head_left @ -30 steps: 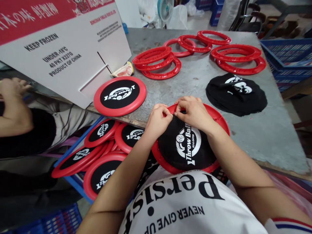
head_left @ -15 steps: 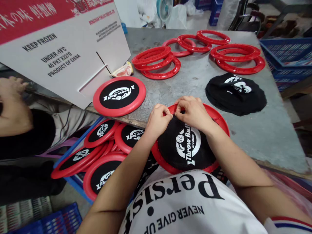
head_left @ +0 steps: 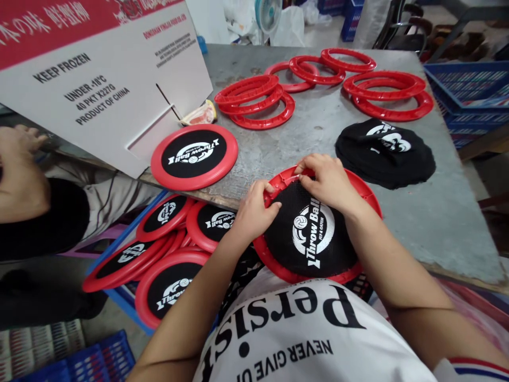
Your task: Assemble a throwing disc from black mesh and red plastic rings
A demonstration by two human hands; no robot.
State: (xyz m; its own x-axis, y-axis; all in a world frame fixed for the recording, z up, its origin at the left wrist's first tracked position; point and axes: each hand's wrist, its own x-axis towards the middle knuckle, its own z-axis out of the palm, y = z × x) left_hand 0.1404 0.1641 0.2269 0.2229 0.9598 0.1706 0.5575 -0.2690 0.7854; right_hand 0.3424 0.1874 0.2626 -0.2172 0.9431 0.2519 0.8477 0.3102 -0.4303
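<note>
The grey table (head_left: 417,212) has bare room in the middle, with red rings (head_left: 254,98) at the far side. At its near edge lies a red ring (head_left: 363,193) with black net cloth (head_left: 310,233) on it. The left hand (head_left: 254,212) and right hand (head_left: 326,180) pinch the cloth's far edge.

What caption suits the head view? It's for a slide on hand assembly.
Both hands, left hand and right hand, press black mesh into a red ring on the table.
</note>
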